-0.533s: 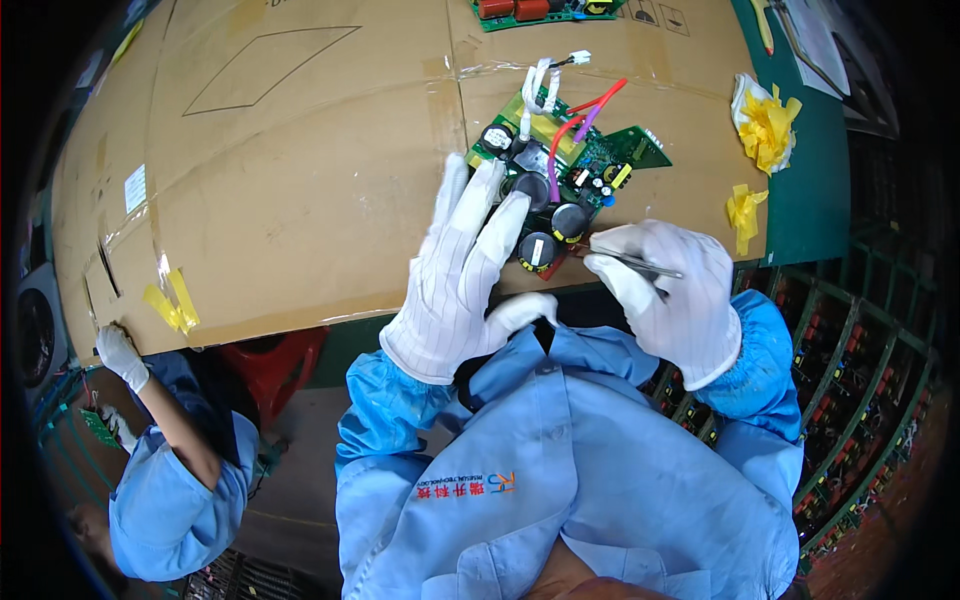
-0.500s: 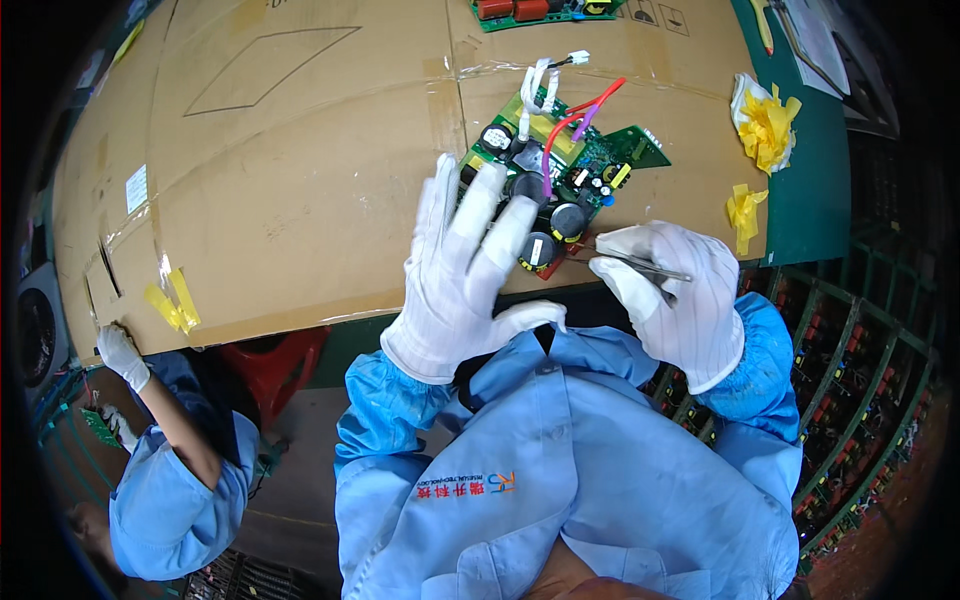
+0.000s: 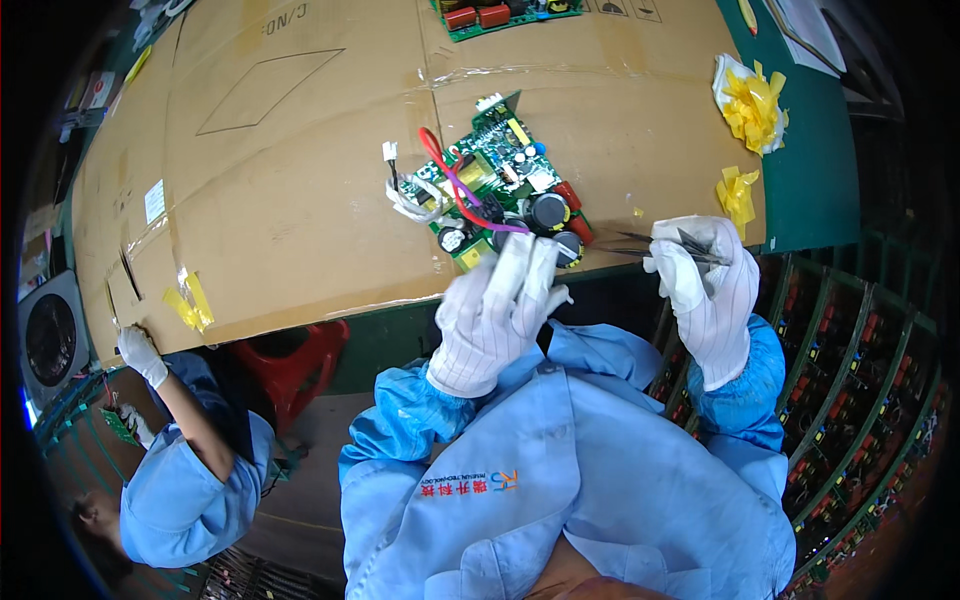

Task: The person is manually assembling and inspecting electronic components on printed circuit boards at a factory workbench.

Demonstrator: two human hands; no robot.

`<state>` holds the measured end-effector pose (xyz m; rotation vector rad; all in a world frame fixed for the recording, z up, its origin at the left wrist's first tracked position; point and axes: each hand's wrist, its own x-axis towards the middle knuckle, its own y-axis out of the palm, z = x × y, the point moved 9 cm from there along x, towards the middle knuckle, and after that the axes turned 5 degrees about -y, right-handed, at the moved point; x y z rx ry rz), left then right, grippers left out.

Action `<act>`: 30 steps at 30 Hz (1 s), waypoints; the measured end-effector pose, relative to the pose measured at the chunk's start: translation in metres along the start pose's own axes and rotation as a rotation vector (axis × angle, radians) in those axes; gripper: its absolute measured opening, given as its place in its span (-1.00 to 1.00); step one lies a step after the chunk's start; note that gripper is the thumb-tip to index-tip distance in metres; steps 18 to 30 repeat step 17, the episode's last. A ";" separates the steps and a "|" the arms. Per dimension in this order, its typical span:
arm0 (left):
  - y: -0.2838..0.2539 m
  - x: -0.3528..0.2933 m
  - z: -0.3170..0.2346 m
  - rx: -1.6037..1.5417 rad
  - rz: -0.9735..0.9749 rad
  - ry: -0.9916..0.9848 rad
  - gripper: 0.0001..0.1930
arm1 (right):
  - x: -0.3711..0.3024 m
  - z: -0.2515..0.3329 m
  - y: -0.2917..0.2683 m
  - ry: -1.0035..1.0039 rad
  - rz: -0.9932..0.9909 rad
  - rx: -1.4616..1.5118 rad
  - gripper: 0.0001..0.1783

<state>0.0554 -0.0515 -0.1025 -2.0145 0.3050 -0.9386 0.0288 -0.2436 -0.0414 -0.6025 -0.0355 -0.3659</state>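
A green circuit board (image 3: pixel 508 165) lies on the cardboard near its front edge. It carries black round capacitors (image 3: pixel 549 211), red components at its right side, a looped red wire (image 3: pixel 432 148), a purple wire and a white cable with a small plug. My left hand (image 3: pixel 490 325), in a white striped glove, reaches to the board's near edge with its fingers stretched out by the capacitors; slight blur hides whether they touch. To the right, my gloved right hand (image 3: pixel 708 290) grips dark metal tweezers (image 3: pixel 628 246). Their tips point left, just short of the board's red components.
Another circuit board (image 3: pixel 510 18) lies at the far edge. Crumpled yellow tape (image 3: pixel 752 108) and a smaller piece (image 3: pixel 737 195) sit at right. A co-worker's gloved hand (image 3: pixel 142 355) rests at the cardboard's left corner. Racks of boards (image 3: pixel 850 400) stand at lower right.
The board has turned anticlockwise, its wires and cable now toward the left. My left hand has drawn back toward me; my right hand with the tweezers has shifted right, away from the board.
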 end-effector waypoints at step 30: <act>0.010 0.009 0.017 0.036 0.073 0.028 -0.13 | 0.021 -0.002 0.038 -0.306 0.133 -0.257 -0.80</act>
